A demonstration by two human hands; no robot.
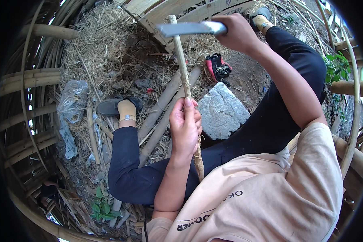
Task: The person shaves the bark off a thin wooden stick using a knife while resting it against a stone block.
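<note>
the left hand (185, 125) is closed round the stick (182, 64) near its middle; the stick's long axis runs forward, leaning slightly left; farther out, the right hand (237, 33), nearer the far end, grips a knife (199, 28), blade crosswise over the stick; contact is unclear

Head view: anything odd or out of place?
The plastic bag, crumpled at left, looks like litter. A red-and-black item, possibly a glove, lies near the stone, as if dropped. The stick looks frayed above the left hand.
</note>
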